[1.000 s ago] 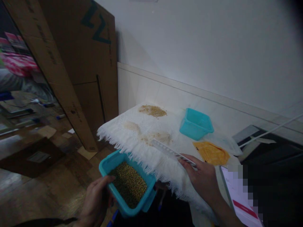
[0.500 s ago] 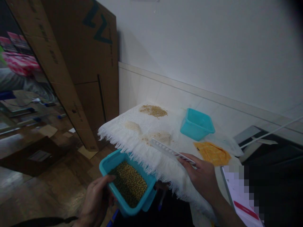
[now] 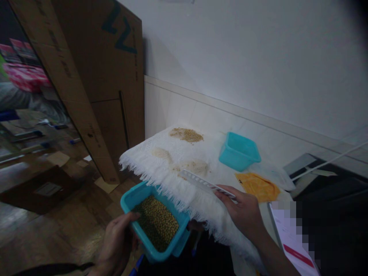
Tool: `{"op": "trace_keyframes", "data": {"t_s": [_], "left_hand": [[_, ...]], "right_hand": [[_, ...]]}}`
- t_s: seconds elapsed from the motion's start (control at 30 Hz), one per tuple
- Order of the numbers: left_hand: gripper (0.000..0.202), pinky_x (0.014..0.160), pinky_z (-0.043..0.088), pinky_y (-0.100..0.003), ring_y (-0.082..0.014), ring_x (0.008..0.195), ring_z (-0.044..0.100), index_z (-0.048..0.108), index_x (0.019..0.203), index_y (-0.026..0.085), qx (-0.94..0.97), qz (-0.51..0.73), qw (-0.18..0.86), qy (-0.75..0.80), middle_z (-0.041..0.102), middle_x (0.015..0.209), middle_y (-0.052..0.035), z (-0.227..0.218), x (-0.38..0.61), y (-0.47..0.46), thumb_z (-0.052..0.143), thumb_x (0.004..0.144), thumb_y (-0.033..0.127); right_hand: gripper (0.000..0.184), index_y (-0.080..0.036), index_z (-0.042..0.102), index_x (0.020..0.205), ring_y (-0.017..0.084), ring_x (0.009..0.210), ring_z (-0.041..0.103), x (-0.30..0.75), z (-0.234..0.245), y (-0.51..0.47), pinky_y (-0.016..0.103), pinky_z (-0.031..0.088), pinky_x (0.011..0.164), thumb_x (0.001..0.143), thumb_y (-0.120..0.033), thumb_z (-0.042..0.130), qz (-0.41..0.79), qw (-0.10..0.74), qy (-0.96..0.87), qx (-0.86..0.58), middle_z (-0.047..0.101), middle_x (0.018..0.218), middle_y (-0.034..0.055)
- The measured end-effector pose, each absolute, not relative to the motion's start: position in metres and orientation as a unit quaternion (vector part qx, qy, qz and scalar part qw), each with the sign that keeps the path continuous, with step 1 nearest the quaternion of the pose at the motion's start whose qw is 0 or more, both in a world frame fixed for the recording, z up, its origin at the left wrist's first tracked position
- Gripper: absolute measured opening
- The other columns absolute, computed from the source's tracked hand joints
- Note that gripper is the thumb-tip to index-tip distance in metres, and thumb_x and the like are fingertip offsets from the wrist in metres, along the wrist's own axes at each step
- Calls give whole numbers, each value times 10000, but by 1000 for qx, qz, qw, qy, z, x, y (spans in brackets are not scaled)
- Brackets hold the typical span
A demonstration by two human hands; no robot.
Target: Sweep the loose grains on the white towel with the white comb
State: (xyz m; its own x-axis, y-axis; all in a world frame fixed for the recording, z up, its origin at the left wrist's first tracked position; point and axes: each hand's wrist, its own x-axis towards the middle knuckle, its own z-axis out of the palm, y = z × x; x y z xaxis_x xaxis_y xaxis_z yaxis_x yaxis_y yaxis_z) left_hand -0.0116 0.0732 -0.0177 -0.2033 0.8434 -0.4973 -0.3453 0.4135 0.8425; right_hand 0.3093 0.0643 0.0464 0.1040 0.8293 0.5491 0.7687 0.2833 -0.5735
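Note:
My left hand [image 3: 119, 234] is closed on the near left rim of a teal plastic tub [image 3: 180, 250], thumb over the edge. Inside lie yellow soybeans [image 3: 163, 220] and a patch of small dark green beans [image 3: 143, 222]. The tub sits just below the fringed edge of a white cloth [image 3: 184, 195]. Pinched in my right hand [image 3: 243, 212] is a long white strip with a row of slots [image 3: 201, 181]; its far end is over the cloth, beside a pale grain pile [image 3: 197, 166]. Another pale pile [image 3: 161, 153] and a heap of yellowish beans [image 3: 189, 135] lie farther back.
A second teal tub [image 3: 240, 151] stands at the table's back right, near a yellow cloth or packet [image 3: 257, 186] and a clear plastic bag [image 3: 277, 176]. A large cardboard box [image 3: 115, 76] rises at left. Behind is a white wall [image 3: 244, 57]. Papers [image 3: 290, 237] lie at right.
The slotted strip and my right hand have shifted slightly left, toward the cloth's fringe. The tub and my left hand have stayed in place.

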Motion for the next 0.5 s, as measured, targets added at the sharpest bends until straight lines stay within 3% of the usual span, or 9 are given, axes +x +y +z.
{"op": "trace_keyframes", "data": {"t_s": [0.5], "left_hand": [[430, 314, 297, -275, -127, 256, 386, 610, 318, 240, 229, 509, 591, 582, 499, 301, -58, -25, -13, 74, 828, 550, 529]], "right_hand": [[219, -298, 958, 1030, 281, 819, 919, 312, 51, 69, 302, 746, 734, 990, -303, 743, 56, 413, -703, -576, 925, 956, 39]]}}
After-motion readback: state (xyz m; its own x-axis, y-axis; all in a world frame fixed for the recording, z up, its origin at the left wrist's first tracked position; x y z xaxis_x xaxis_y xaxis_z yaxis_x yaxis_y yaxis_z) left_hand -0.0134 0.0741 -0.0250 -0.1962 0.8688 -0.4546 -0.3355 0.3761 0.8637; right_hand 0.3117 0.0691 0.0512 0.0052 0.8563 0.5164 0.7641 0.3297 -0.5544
